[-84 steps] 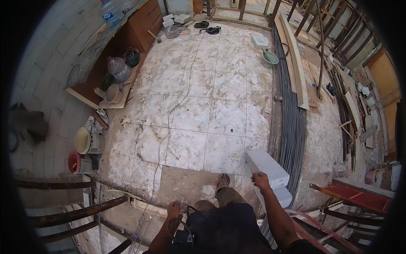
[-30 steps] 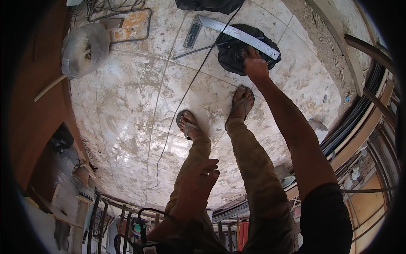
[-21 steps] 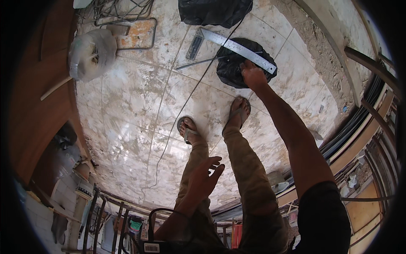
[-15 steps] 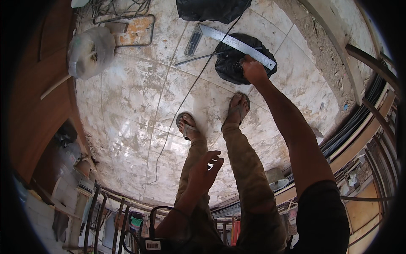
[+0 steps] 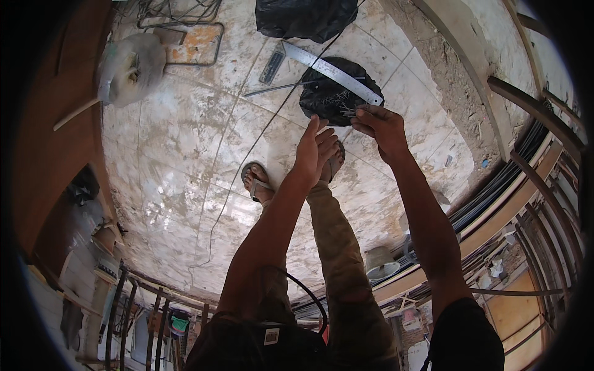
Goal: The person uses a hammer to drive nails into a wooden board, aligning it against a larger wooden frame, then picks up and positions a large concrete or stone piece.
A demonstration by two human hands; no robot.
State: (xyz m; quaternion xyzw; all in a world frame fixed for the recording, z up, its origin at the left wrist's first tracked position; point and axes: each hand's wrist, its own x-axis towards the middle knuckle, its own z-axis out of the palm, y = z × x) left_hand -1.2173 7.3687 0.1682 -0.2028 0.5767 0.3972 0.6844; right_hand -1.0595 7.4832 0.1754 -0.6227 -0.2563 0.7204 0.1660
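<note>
My right hand (image 5: 385, 131) pinches a small bunch of thin silvery nails (image 5: 348, 112) between thumb and fingertips, at the near right edge of a black plastic bag (image 5: 312, 110). More of these thin nails (image 5: 337, 98) lie loose on the bag. Close by on the left, my left hand (image 5: 314, 148) is raised with fingers stretched out and nothing visible in it. A try square rests across the bag: its bright steel blade (image 5: 334, 74) slants over it, and its dark handle (image 5: 272, 67) lies on the floor. Beside it a thin metal rod (image 5: 266, 91) runs partly onto the bag.
A second black bag (image 5: 303, 18) lies farther off. One dark cable (image 5: 263, 136) crosses the dirty tiled floor (image 5: 179, 136). At the left are a clear plastic bag (image 5: 131, 71) and a wire frame (image 5: 216, 46). Long dark rods (image 5: 495, 185) and a bucket (image 5: 378, 263) are at the right.
My right hand has drawn back from the black bag, bringing nails with it. My left hand has come up from near my legs to beside the bag. The view has shifted slightly.
</note>
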